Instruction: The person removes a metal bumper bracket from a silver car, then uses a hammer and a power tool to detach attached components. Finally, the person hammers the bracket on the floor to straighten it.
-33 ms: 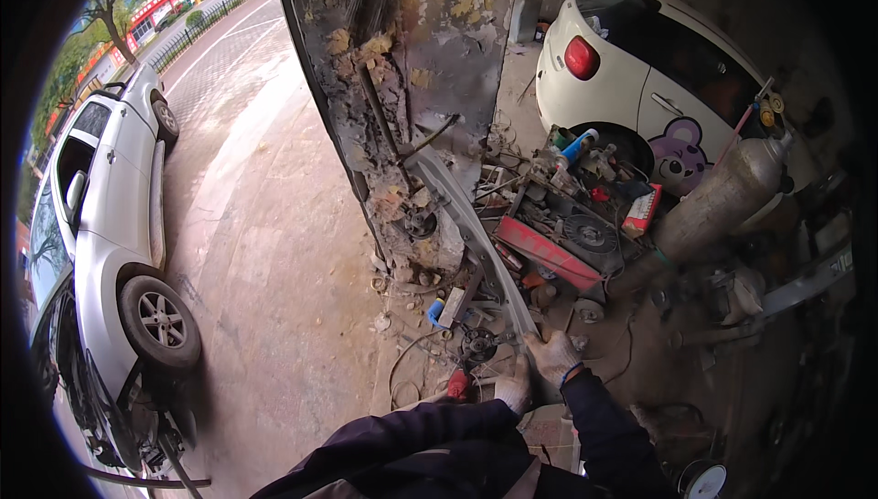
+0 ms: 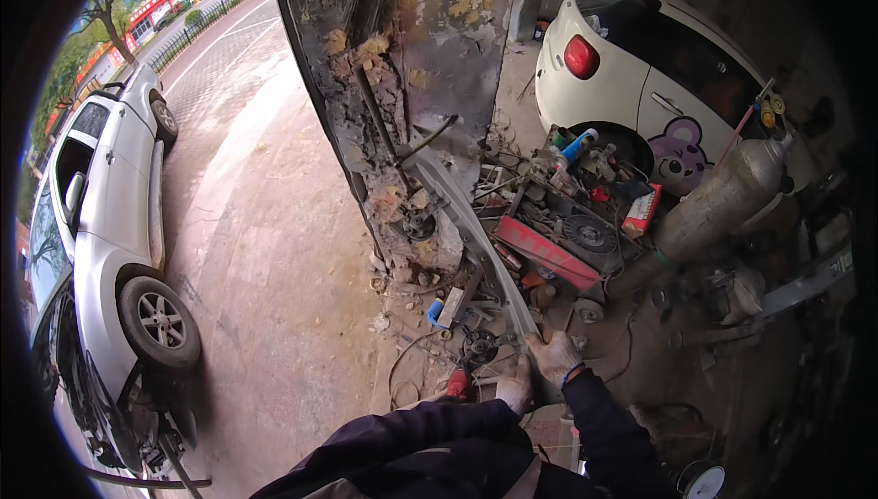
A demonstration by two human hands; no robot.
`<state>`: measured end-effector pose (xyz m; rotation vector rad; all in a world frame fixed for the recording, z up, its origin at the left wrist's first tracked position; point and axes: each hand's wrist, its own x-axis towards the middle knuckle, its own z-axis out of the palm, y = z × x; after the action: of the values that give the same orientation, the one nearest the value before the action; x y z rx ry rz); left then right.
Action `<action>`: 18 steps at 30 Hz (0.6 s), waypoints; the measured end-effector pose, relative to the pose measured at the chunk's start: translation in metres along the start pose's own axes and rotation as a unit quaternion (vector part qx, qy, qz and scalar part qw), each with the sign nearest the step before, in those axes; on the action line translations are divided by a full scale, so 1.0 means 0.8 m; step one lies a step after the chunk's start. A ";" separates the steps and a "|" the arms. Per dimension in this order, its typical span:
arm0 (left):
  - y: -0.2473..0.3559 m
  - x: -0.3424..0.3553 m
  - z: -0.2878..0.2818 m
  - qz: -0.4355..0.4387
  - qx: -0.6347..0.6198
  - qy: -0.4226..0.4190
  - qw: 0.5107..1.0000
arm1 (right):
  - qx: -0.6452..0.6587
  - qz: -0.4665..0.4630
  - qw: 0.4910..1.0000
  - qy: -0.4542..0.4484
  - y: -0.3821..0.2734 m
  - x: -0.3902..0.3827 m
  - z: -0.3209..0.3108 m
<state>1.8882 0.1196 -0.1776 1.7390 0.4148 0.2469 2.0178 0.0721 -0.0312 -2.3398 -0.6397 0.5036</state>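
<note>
Barely moved: two hands [image 2: 555, 359], one strip [image 2: 471, 225]

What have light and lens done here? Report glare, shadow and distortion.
Head view: pale stone pavement nearly washed out by daylight; right side sunk in shadow; silver pickup truck bent by the fisheye; long grey metal strip fairly sharp.
</note>
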 end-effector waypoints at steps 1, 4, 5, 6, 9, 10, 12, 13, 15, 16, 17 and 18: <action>0.003 0.008 -0.002 -0.030 -0.029 -0.049 0.998 | -0.049 -0.047 0.998 -0.008 0.009 0.005 -0.008; 0.037 0.034 -0.004 -0.179 -0.198 -0.118 0.956 | -0.049 -0.052 0.997 -0.011 0.026 0.022 -0.032; 0.048 0.043 -0.011 -0.204 -0.201 -0.159 0.945 | -0.037 -0.026 0.999 -0.013 0.029 0.025 -0.040; 0.060 0.054 -0.016 -0.176 -0.173 -0.183 0.951 | -0.012 -0.026 0.999 -0.018 0.029 0.031 -0.048; 0.082 0.086 -0.025 -0.119 -0.059 -0.238 0.962 | -0.017 -0.012 0.999 -0.043 0.025 0.040 -0.069; 0.085 0.096 -0.025 -0.138 -0.072 -0.268 0.951 | -0.012 -0.027 0.999 -0.035 0.021 0.043 -0.075; 0.086 0.114 -0.021 -0.074 -0.025 -0.301 0.950 | -0.029 -0.024 0.999 -0.024 0.012 0.047 -0.085; 0.084 0.124 -0.020 -0.048 -0.013 -0.327 0.944 | -0.073 -0.096 0.993 0.013 0.008 0.049 -0.092; 0.081 0.138 -0.015 -0.077 -0.037 -0.346 0.934 | -0.098 -0.067 0.993 -0.002 0.000 0.056 -0.108; 0.082 0.142 -0.014 0.013 -0.015 -0.330 0.944 | -0.122 -0.049 0.991 -0.014 -0.004 0.059 -0.117; 0.084 0.146 -0.014 0.116 0.008 -0.298 0.948 | -0.124 -0.061 0.990 -0.009 -0.007 0.062 -0.126; 0.089 0.151 -0.015 0.168 0.026 -0.286 0.943 | -0.134 -0.073 0.988 -0.002 -0.009 0.067 -0.136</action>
<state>2.0035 0.1678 -0.1132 1.8330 -0.3041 -0.0352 2.1134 0.0537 0.0412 -2.5166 -0.9219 0.3756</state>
